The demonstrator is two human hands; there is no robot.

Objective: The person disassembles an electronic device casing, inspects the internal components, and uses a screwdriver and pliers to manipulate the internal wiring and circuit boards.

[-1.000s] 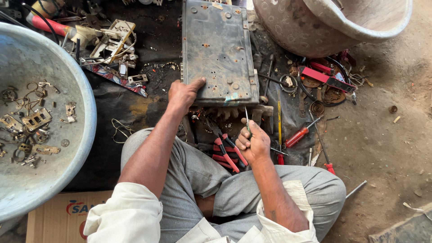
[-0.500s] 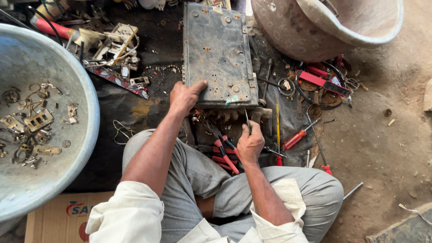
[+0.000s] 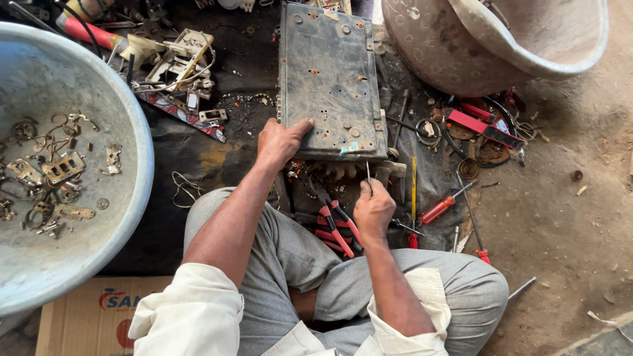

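A dirty grey metal panel [image 3: 330, 79] with screw holes lies flat on a black cloth [image 3: 198, 151] in front of me. My left hand [image 3: 280, 140] presses on its near left corner, fingers spread on the metal. My right hand [image 3: 373, 209] is closed around a thin screwdriver [image 3: 368, 173] whose tip points up toward the panel's near edge. Red-handled pliers [image 3: 333, 227] lie just left of my right hand, over my knees.
A big grey metal basin [image 3: 39, 250] with small brass scrap parts sits at left. A pale tub [image 3: 488, 39] stands at top right. Red screwdrivers [image 3: 443, 206], a yellow one [image 3: 413, 178], wire rings and broken switch parts [image 3: 178, 59] lie around. A cardboard box [image 3: 86, 316] is at bottom left.
My right hand has drawn slightly nearer to the panel's near edge with the screwdriver. My left hand stays on the panel's corner.
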